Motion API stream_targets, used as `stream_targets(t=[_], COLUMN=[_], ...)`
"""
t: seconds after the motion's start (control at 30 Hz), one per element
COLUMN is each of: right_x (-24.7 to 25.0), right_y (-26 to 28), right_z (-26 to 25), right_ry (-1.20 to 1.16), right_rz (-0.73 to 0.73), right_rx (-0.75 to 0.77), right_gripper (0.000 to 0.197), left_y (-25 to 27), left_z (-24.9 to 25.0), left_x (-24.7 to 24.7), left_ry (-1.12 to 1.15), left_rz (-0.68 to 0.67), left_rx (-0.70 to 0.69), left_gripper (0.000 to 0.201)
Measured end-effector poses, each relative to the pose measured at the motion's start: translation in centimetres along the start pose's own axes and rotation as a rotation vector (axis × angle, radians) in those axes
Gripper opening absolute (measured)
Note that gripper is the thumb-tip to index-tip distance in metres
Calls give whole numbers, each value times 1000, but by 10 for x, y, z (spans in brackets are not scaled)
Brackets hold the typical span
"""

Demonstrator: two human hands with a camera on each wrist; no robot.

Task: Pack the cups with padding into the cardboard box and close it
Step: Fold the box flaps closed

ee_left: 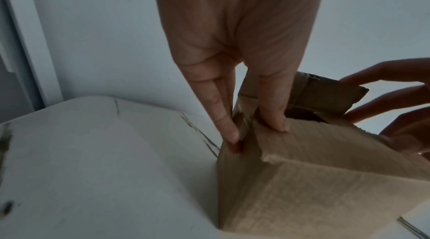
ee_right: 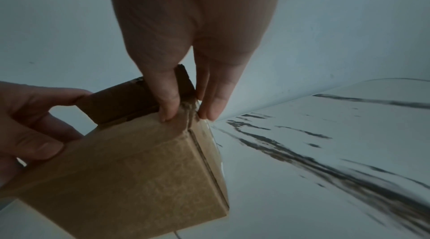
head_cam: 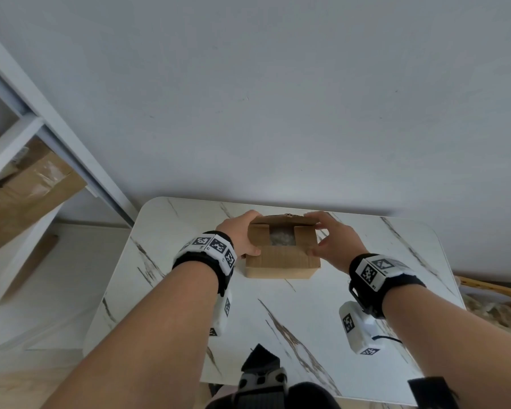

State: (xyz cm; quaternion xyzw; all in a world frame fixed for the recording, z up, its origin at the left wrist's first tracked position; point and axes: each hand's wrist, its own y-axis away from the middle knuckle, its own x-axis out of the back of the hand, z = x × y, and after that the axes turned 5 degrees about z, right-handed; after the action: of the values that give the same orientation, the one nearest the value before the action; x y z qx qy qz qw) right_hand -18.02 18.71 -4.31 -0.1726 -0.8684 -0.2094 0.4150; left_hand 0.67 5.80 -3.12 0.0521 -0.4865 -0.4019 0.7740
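Seemingly you are closing the cardboard box [head_cam: 281, 259] on the counter [head_cam: 366, 290]: left hand [head_cam: 242, 234] and right hand [head_cam: 334, 242] are gripping its opposite sides, padding [head_cam: 281, 240] is showing through the top gap, far flap [head_cam: 282, 221] probably needing pressing down.

a plain indoor room, home-like; a white marble-look table [head_cam: 174, 231] stands against a bare white wall [head_cam: 278, 98]; a white shelf unit [head_cam: 12, 143] beside it holds taped cardboard parcels [head_cam: 27, 199]

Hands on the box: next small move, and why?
Likely press the far flap down: it is raised while the near flap lies flat, padding shows through the gap, and left hand and right hand grip the cardboard box at that flap's corners.
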Motion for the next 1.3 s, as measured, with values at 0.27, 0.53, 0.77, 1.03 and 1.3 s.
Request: stream_targets(t=[0.27, 0.53, 0.77, 1.03, 1.3], right_x=[-3, -5, -2, 10, 7], right_y=[5, 9, -16, -46, -67], right_z=[6, 7, 6, -5, -5], right_ry=[-7, -92, -58, 153, 373], right_rz=[-91, -102, -20, -45, -39], right_rx=[-37, -120, -149, -81, -24], right_gripper=[41, 52, 51, 43, 29], left_y=[-8, -20, -38, -67, -85], left_z=[-4, -9, 3, 16, 17], left_x=[-7, -12, -19, -18, -16], left_ry=[206, 392, 324, 311, 357], left_rz=[-229, -166, 110, 160, 143], left_rx=[90, 63, -42, -26, -17], left_gripper=[81, 77, 52, 55, 56])
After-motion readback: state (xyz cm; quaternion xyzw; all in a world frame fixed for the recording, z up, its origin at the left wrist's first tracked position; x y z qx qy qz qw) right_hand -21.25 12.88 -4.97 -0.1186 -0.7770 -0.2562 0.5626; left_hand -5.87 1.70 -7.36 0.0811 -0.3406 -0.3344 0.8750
